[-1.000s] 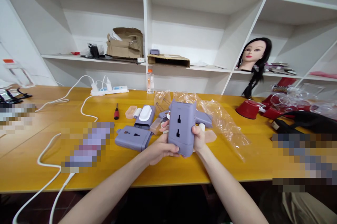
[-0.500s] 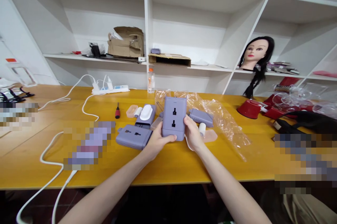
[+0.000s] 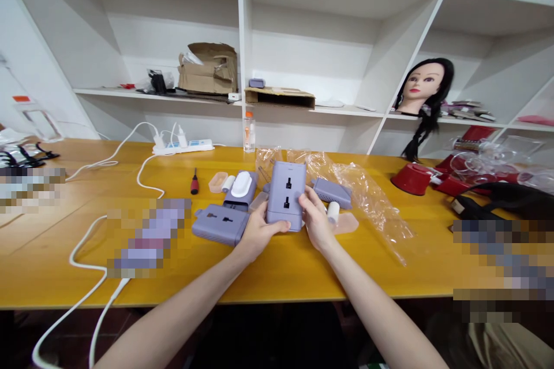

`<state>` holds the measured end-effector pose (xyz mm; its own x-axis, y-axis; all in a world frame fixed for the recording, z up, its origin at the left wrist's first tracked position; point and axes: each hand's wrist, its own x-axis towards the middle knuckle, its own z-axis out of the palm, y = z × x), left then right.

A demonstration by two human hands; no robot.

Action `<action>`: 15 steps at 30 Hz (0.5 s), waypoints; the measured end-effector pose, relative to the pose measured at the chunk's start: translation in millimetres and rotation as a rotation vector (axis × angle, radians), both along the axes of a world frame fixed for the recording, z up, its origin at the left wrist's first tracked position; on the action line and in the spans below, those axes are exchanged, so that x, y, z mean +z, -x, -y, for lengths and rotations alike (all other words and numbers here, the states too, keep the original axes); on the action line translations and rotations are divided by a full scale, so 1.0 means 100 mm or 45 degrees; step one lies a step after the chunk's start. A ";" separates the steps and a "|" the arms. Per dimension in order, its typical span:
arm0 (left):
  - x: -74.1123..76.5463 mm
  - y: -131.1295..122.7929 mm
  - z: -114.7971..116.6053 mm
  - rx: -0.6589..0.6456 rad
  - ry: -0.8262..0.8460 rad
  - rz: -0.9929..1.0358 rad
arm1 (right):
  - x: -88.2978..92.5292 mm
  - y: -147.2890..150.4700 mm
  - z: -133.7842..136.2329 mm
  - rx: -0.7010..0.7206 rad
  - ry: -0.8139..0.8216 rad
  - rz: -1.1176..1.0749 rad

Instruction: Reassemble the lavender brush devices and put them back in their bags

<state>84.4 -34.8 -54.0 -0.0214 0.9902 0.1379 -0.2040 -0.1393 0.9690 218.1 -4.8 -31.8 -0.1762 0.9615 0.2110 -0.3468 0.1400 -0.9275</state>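
Note:
Both my hands hold a lavender plastic travel adapter (image 3: 286, 196) upright above the table, its face with two socket openings toward me. My left hand (image 3: 259, 233) grips its lower left side, and my right hand (image 3: 315, 222) presses its right edge. Just left of my left hand lies a second lavender adapter (image 3: 220, 226). Behind that is a lavender unit with a white oval top (image 3: 240, 187). A lavender block (image 3: 332, 193), a small white cylinder (image 3: 333, 212) and a pale pink tray (image 3: 345, 223) lie near my right hand.
The yellow wooden table (image 3: 277, 282) also holds crumpled clear plastic wrap (image 3: 367, 198), a red-handled screwdriver (image 3: 194, 182), a white power strip (image 3: 182, 147) with white cables, and a red cup (image 3: 411, 178). White shelves behind hold cardboard and a mannequin head (image 3: 422, 89).
The adapter has turned from tilted to upright and moved down and away from me, nearer the table. My right hand has shifted up its side. The view has tilted slightly.

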 end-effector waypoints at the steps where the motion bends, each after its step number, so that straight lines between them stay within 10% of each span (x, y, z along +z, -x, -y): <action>1: 0.00 0.00 0.00 0.014 -0.010 -0.039 | 0.00 0.00 0.00 0.004 -0.015 -0.003; 15: 0.06 -0.09 0.06 -0.240 0.190 -0.104 | 0.03 0.02 0.02 -0.098 -0.001 -0.095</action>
<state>93.6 -40.4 -48.0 0.1708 0.9852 -0.0163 -0.1328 0.0394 0.9904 216.1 -7.0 -28.8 -0.0859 0.9714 0.2216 -0.4033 0.1694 -0.8992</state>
